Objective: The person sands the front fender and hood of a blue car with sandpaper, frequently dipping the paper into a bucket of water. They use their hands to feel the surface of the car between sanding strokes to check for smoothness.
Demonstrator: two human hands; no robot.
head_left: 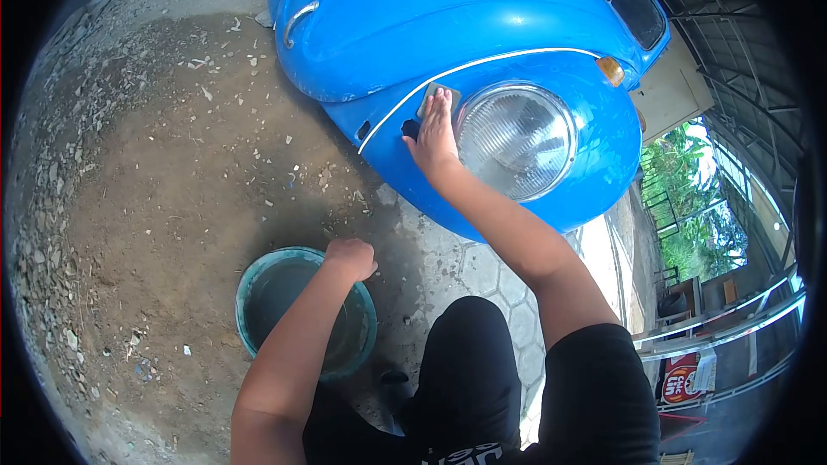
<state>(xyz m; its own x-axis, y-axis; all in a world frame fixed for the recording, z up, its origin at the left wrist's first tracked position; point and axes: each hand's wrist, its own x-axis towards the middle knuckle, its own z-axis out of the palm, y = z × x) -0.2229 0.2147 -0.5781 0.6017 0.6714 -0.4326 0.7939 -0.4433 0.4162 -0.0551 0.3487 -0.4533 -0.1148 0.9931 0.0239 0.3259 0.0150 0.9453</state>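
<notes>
My right hand (436, 133) lies with its fingers stretched along a small grey-brown sheet that looks like sandpaper (427, 103), pressing it to the blue car's front fender (401, 133). Beside the fingers is the round ribbed headlight (517, 142). A white strip (405, 102) runs along the seam between fender and hood, and a dark hole shows by my thumb. My left hand (351, 259) is closed over the rim of a green basin (245, 310) of murky water; what its fingers hold, if anything, is hidden.
The hood (413, 9) carries a metal handle (299, 21). An orange turn lamp (611, 71) sits above the headlight. Dirt ground with stones (172, 207) lies left, hexagonal pavers (482, 269) below the car. Metal rails (724, 327) stand at the right.
</notes>
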